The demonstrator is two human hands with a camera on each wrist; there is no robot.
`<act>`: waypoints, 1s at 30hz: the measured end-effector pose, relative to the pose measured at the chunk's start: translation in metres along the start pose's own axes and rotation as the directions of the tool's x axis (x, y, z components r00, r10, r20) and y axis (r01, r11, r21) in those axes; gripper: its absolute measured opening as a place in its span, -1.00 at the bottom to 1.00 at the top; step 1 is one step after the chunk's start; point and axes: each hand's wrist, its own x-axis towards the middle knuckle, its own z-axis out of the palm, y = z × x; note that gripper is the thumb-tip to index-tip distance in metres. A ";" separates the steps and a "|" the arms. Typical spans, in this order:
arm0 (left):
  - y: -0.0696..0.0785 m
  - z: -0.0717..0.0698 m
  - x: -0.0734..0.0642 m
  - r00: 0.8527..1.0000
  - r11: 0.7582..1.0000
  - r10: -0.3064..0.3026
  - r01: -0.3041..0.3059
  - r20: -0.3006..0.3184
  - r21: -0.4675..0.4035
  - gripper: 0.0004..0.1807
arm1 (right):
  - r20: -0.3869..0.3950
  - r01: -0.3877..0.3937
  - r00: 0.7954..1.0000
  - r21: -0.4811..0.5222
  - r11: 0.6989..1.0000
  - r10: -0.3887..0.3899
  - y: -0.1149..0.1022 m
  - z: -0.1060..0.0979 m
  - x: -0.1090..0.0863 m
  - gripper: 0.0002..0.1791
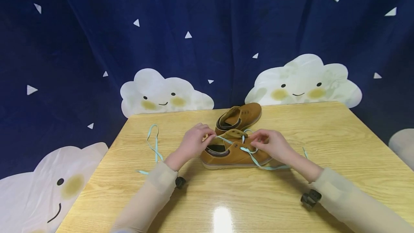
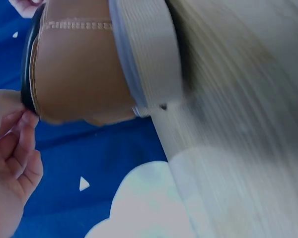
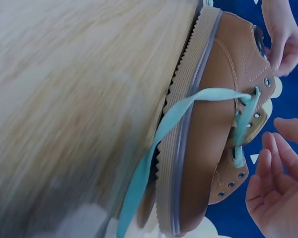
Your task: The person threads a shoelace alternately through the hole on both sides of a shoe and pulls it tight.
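Note:
A brown lace-up shoe [image 1: 234, 158] stands on the table, its toe pointing right. A light blue shoelace [image 3: 171, 121] runs through its front eyelets, one length hanging down the side. My left hand [image 1: 195, 141] is at the shoe's opening, thumb and finger pinching a length of this lace that stretches over toward the eyelets. My right hand [image 1: 273, 146] hovers by the laced eyelets above the toe. In the right wrist view, its fingers [image 3: 275, 161] are loosely bent and apart from the thumb, with nothing visible between them.
Behind the laced shoe is a matching brown shoe [image 1: 250, 113] with bare eyelets. Another light blue lace [image 1: 156, 148] lies looped on the wooden table [image 1: 200, 204], left of the shoes and partly behind the left forearm. A dark blue curtain [image 1: 194, 6] with clouds hangs beyond the table.

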 end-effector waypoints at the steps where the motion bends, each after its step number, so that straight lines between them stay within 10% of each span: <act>1: -0.003 -0.002 -0.004 1.000 1.000 -0.013 0.012 -0.018 -0.008 -0.94 | -0.010 -0.003 1.000 -0.004 1.000 0.003 0.001 -0.001 0.000 -0.86; 8: -0.019 -0.016 -0.027 0.991 0.989 -0.123 0.119 -0.046 -0.086 -0.92 | -0.037 -0.016 0.999 -0.040 0.999 0.015 0.009 -0.006 -0.002 -0.95; 30: -0.041 -0.038 -0.075 0.961 0.948 -0.276 0.272 -0.003 -0.167 -0.94 | 0.232 -0.086 0.970 0.047 0.995 0.073 0.015 0.011 0.004 -0.90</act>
